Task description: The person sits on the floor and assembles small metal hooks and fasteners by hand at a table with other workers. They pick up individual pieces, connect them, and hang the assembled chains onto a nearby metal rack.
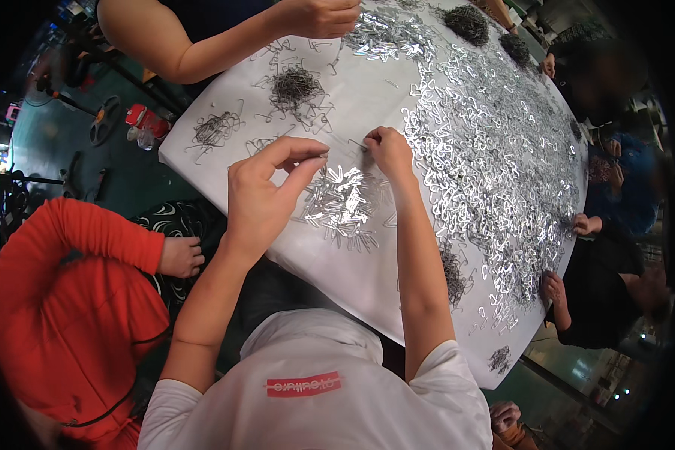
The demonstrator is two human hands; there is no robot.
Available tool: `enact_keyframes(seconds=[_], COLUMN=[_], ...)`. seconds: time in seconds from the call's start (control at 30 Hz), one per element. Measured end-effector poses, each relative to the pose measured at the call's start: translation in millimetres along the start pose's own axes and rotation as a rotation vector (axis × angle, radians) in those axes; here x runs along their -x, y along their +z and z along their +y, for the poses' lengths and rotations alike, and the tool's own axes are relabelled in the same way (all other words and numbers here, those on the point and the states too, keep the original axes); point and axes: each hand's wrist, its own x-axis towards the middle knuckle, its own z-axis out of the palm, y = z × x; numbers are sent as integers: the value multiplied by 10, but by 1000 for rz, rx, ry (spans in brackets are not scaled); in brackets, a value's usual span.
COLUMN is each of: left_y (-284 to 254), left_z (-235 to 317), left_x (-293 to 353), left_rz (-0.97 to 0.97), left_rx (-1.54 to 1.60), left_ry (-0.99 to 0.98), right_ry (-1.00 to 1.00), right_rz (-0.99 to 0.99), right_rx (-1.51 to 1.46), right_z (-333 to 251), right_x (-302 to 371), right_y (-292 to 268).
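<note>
My left hand (266,187) hovers just left of a small heap of shiny flat metal clips (345,202) on the white tabletop. Its thumb and index fingertip come together in a pinch; whatever is between them is too small to make out. Above the heap's right side, my right hand (390,154) has its fingers curled and pinched. A thin wire piece (356,142) shows at those fingertips and seems held there. Beyond my hands lies a tangled pile of dark bent wire hooks (295,88), with loose ones around it.
A broad spread of shiny bent metal pieces (480,150) covers the right of the white table (360,277). Smaller wire piles (216,129) lie about. Co-workers' hands (326,16) reach in from the far and right edges. A person in red (75,300) sits at my left.
</note>
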Motion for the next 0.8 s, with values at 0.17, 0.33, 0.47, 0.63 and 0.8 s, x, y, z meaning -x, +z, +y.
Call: enact_keyframes(seconds=[0.17, 0.33, 0.47, 0.63, 0.8], left_y=[-49, -81, -60, -6, 17], left_z=[-46, -45, 42, 183, 311], left_x=[13, 48, 91, 136, 179], left_rz=[18, -29, -60, -79, -86], left_rx=[10, 45, 106, 137, 129], left_ry=[-23, -44, -61, -30, 27], right_ry=[-126, 26, 80, 45, -34], right_rz=[-112, -98, -22, 23, 113], right_rx=[226, -668, -1155, -1342, -1369], right_z=[-133, -430, -843, -1146, -1225], right_x=[-100, 435, 1029, 1442, 1553], right_y=[179, -264, -690, -952, -1001])
